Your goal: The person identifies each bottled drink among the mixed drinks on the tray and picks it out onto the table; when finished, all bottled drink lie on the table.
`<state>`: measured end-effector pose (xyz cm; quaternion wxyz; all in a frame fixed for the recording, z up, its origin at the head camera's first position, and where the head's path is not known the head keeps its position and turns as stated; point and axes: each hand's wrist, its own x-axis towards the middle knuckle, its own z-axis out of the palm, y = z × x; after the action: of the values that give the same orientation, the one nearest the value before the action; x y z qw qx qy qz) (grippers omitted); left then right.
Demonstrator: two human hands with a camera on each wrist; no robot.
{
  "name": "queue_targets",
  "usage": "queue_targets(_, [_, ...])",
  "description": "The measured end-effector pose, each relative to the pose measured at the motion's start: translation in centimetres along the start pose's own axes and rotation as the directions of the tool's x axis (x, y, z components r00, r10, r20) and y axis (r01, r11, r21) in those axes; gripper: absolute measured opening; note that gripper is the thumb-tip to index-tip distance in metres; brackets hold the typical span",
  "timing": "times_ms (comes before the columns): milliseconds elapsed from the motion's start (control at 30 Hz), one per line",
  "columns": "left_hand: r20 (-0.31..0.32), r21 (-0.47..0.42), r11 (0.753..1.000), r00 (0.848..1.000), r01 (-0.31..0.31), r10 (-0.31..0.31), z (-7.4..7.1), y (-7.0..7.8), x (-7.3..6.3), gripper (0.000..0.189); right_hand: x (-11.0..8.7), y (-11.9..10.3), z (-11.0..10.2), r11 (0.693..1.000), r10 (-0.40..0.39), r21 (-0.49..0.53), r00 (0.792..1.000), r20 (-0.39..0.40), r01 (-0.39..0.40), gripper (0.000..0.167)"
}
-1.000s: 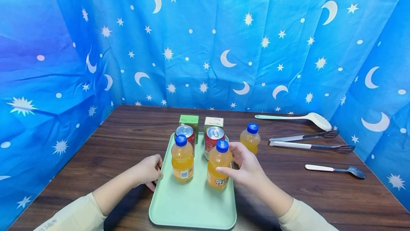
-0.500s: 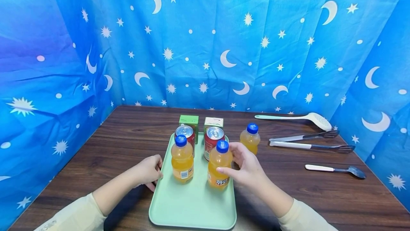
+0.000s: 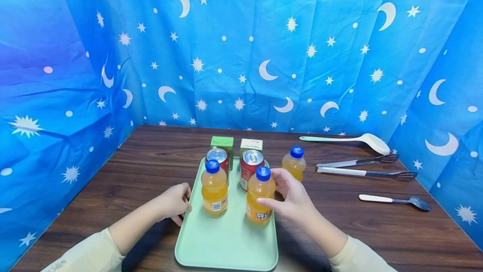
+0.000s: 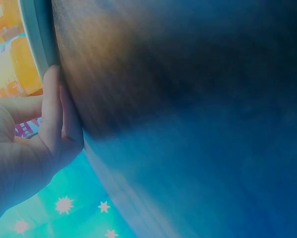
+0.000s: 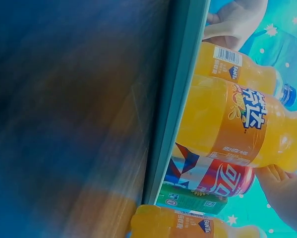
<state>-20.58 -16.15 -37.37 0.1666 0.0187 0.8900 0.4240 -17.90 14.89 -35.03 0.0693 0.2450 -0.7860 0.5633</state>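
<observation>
A cloth-walled booth set up around a counter (image 3: 136, 163)
Blue cloth (image 3: 226, 20) printed with white moons and stars, creased and folded, hangs behind the dark wood-grain surface and along both sides; a pale skimmer (image 3: 375, 143), tongs (image 3: 351, 172), a spoon (image 3: 415, 202) and a green tray (image 3: 226, 242) of drinks (image 3: 215, 188) lend kitchen touches, but the room beyond cannot be told.

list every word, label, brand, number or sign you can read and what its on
"芬达": held bottle
"FANTA": left tray bottle
"FANTA": table bottle
"可口": right can
Too small or blurred: print on caps and cartons, other label text.
</observation>
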Motion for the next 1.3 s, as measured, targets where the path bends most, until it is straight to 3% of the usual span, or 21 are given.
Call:
queue_targets(1100, [0.027, -0.009, 1.0, 1.0, -0.01, 0.01, -0.12, -0.6, 0.58, 0.022, -0.47, -0.39, -0.65, 1.0, 0.027, -0.007, 1.0, -0.014, -0.027, 0.056])
queue_targets(1300, [0.02, -0.015, 1.0, 1.0, -0.011, 0.011, -0.03, -0.59, 0.59, 0.023, -0.47, -0.45, -0.85, 1.0, -0.001, -0.027, 1.0, -0.023, 0.0, 0.056])
